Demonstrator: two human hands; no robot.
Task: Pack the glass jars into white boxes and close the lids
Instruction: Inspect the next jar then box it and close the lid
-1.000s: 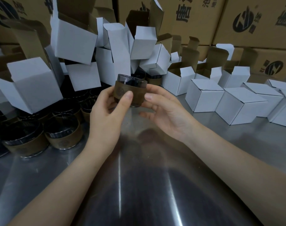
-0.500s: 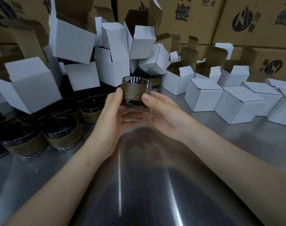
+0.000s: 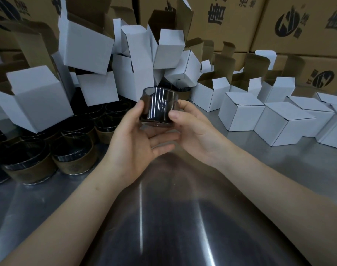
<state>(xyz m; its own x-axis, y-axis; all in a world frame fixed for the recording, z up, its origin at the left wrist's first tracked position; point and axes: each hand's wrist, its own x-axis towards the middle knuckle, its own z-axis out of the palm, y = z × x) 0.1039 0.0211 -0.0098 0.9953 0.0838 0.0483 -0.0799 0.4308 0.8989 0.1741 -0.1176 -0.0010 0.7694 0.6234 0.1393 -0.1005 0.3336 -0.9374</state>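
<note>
Jar (image 3: 160, 107) up off the tabletop (image 3: 279, 169), pinched by left hand (image 3: 137, 135) and right hand (image 3: 190, 127), fingers curled round it. Shut boxes (image 3: 240, 114) right of jar: done. Many jars (image 3: 73, 156) and open boxes (image 3: 35, 96) left of jar: not packed yet.

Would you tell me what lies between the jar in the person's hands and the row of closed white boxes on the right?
In the head view, only bare steel table lies between the held jar and the closed white boxes; the right hand grips that side.
</note>
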